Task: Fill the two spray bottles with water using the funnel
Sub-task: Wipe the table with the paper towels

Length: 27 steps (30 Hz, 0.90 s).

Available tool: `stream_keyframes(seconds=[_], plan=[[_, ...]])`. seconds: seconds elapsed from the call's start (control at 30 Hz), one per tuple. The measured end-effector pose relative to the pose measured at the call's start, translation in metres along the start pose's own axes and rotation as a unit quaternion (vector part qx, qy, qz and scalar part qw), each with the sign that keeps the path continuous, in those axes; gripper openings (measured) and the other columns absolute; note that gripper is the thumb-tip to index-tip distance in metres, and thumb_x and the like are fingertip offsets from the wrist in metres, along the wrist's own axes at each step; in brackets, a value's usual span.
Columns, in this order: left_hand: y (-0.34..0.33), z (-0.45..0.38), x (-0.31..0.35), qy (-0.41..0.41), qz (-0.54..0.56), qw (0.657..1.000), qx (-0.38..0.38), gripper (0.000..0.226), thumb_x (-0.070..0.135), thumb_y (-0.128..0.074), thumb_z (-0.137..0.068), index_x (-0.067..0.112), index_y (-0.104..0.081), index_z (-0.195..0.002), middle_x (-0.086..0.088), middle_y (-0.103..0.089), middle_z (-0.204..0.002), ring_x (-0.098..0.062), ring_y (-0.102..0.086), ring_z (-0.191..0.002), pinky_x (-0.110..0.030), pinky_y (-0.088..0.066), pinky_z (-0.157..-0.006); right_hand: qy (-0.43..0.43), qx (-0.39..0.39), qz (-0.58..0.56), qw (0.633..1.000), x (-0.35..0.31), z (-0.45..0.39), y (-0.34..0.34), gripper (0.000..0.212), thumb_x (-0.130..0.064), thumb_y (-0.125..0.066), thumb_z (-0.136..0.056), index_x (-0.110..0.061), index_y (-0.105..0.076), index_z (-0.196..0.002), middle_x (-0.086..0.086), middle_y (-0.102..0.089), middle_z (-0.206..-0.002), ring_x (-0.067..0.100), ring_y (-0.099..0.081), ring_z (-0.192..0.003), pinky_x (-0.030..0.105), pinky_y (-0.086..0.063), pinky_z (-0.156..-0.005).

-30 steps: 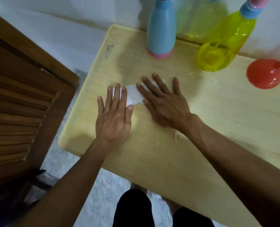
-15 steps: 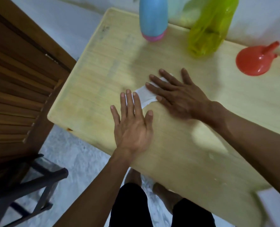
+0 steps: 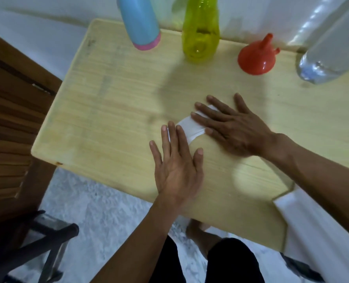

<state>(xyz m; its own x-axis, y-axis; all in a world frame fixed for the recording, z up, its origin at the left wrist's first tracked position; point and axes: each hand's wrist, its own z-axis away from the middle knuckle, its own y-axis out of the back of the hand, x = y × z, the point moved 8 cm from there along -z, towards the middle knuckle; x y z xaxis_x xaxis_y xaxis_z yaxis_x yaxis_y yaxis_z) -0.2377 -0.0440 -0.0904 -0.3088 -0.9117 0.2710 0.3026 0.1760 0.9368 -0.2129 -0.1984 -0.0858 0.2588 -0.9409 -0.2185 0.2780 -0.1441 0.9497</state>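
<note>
Left hand (image 3: pixel 176 166): flat, fingers straight, fingertips on the white cloth (image 3: pixel 190 127), gripping nothing.
Right hand (image 3: pixel 231 127): flat, fingers spread, pressing the cloth.
Blue bottle (image 3: pixel 141 23), green bottle (image 3: pixel 200 31), funnel (image 3: pixel 256 58): beyond the cloth, by the table's (image 3: pixel 112 94) far edge.

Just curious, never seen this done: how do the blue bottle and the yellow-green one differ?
The blue bottle is opaque with a pink base; the yellow-green bottle is see-through, one colour throughout. The blue bottle stands nearer the table's left edge, the yellow-green nearer the red funnel. Both stand upright, untouched.
</note>
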Motion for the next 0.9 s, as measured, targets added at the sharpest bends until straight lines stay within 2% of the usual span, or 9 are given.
stream_keyframes(seconds=[0.17,0.27,0.4,0.57,0.7,0.8,0.9], plan=[[-0.010,0.003,0.022,-0.070,-0.048,0.996,-0.020,0.076,0.054,-0.007,-0.101,0.006,0.005,-0.159,-0.010,0.013,-0.169,-0.022,0.018,-0.155,-0.054,0.009,-0.123,-0.063,0.023,0.017,0.998,0.009,0.044,-0.007,0.056,-0.049,-0.008,-0.105,-0.039,-0.007,-0.161,-0.016,-0.004,-0.168,0.015,-0.001,-0.157,0.064,-0.006,-0.120],[-0.013,0.004,0.034,-0.145,-0.061,0.987,-0.031,0.077,0.054,-0.008,-0.101,0.004,0.002,-0.160,-0.012,0.009,-0.169,-0.024,0.014,-0.156,-0.054,0.007,-0.124,-0.116,0.050,0.028,0.992,0.009,0.070,-0.012,0.055,-0.045,-0.014,-0.107,-0.032,-0.021,-0.160,-0.008,-0.018,-0.168,0.021,-0.017,-0.156,0.067,-0.017,-0.116],[-0.008,-0.003,0.035,-0.269,-0.088,0.958,-0.044,0.076,0.055,-0.014,-0.102,0.006,-0.006,-0.160,-0.012,0.002,-0.169,-0.023,0.008,-0.157,-0.053,0.006,-0.124,-0.225,0.068,0.000,0.972,-0.003,0.095,-0.022,0.055,-0.041,-0.021,-0.107,-0.028,-0.023,-0.160,-0.005,-0.021,-0.167,0.024,-0.019,-0.155,0.070,-0.019,-0.113],[-0.001,-0.019,0.022,-0.423,-0.152,0.892,-0.057,0.074,0.055,-0.011,-0.104,0.007,-0.008,-0.161,-0.012,-0.004,-0.169,-0.024,0.000,-0.157,-0.053,-0.001,-0.126,-0.399,0.102,-0.057,0.909,-0.046,0.112,-0.037,0.056,-0.040,-0.016,-0.107,-0.028,-0.013,-0.162,-0.006,-0.010,-0.170,0.023,-0.005,-0.157,0.066,-0.007,-0.118],[0.006,-0.030,0.009,-0.496,-0.173,0.847,-0.082,0.074,0.056,-0.009,-0.102,0.011,-0.004,-0.161,-0.007,0.001,-0.170,-0.020,0.006,-0.157,-0.047,0.003,-0.127,-0.519,0.160,-0.133,0.829,-0.098,0.105,-0.047,0.056,-0.041,-0.011,-0.107,-0.029,-0.011,-0.162,-0.008,-0.004,-0.170,0.020,0.006,-0.157,0.061,0.000,-0.121],[0.015,-0.038,-0.005,-0.537,-0.168,0.822,-0.082,0.075,0.058,-0.010,-0.103,0.010,-0.007,-0.161,-0.007,-0.002,-0.170,-0.019,0.003,-0.157,-0.045,0.000,-0.127,-0.573,0.194,-0.155,0.781,-0.130,0.083,-0.052,0.057,-0.039,-0.011,-0.107,-0.025,-0.011,-0.162,-0.008,-0.002,-0.170,0.021,0.008,-0.157,0.060,-0.001,-0.121],[0.023,-0.046,-0.029,-0.565,-0.174,0.801,-0.091,0.077,0.060,-0.007,-0.102,0.011,-0.007,-0.161,-0.006,-0.003,-0.170,-0.018,0.003,-0.157,-0.045,-0.003,-0.127,-0.597,0.205,-0.169,0.757,-0.156,0.057,-0.057,0.059,-0.041,-0.008,-0.106,-0.022,-0.006,-0.163,-0.007,0.003,-0.170,0.020,0.015,-0.156,0.058,0.005,-0.120]])
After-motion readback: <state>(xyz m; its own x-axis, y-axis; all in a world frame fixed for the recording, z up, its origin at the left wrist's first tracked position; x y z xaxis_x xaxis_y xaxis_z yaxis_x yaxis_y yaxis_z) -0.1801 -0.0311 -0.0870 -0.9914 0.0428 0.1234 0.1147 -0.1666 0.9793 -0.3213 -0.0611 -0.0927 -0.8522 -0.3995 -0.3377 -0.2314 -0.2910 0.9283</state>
